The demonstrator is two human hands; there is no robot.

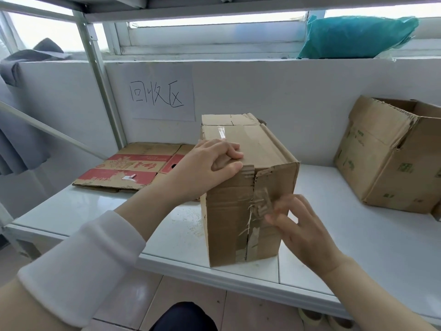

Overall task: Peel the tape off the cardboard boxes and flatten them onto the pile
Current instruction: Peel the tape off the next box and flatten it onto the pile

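White shelf (358, 235) bore the work. My right hand (303, 225) pinched the loose tape (261, 206) on the front seam of the box (238, 211), though blur hid the exact hold. My left hand (212, 161) curled over its top edge. A hard pull could tear the cardboard or tip the box off the near edge. The pile (133, 170) lay behind-left, its red print unreadable. The wall sign (162, 91) read 回收区.
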